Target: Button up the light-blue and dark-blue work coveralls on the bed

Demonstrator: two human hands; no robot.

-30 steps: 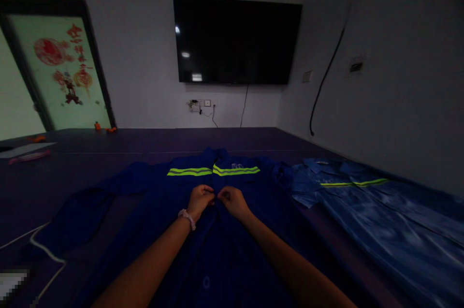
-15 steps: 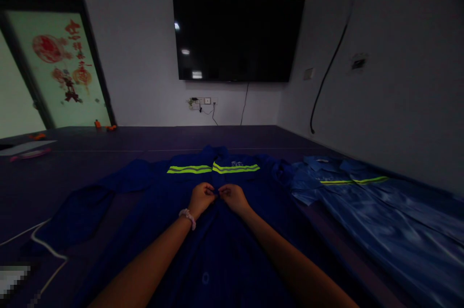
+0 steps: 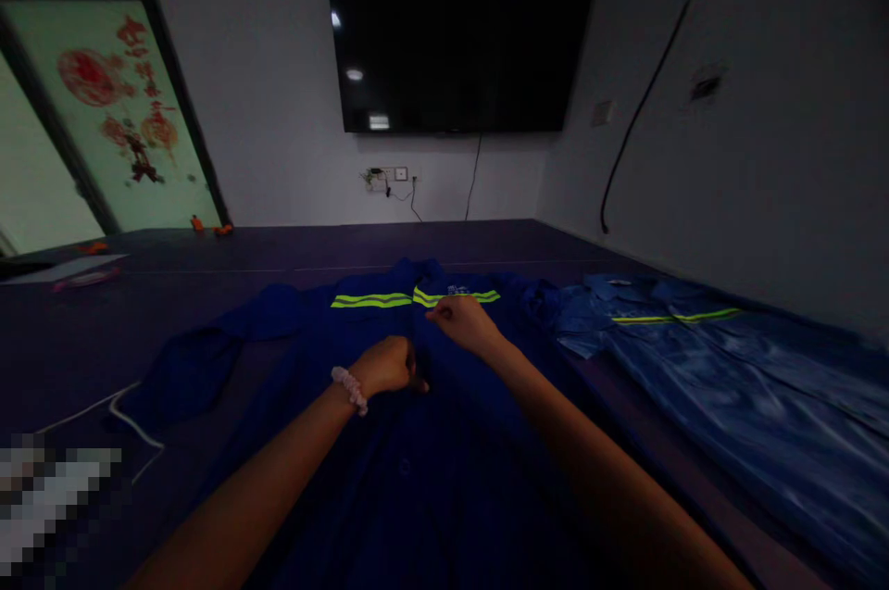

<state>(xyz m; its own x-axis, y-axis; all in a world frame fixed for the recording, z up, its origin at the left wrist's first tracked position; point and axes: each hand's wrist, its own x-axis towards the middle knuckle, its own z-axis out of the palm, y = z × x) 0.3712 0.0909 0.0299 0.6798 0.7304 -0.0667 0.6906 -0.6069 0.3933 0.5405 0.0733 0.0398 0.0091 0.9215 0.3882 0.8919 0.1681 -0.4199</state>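
Observation:
A dark blue work jacket with yellow-green reflective stripes lies spread out, front up, collar at the far end. My left hand, a pale scrunchie round its wrist, is closed with curled fingers at the jacket's front opening, below the chest stripe. Farther up, my right hand pinches at the front edge by the stripe, covering part of it. The cloth between the fingers is dark and hard to make out. A button or ring-shaped mark shows lower on the front.
A lighter blue striped garment lies to the right on the dark purple surface. At the left are a white cord, a pale flat sheet and small orange objects. A television hangs on the wall; a black cable dangles at right.
My hands were together at the front opening; now the right has moved up to the stripe while the left stays lower, turned palm-down. The view has tilted slightly downward.

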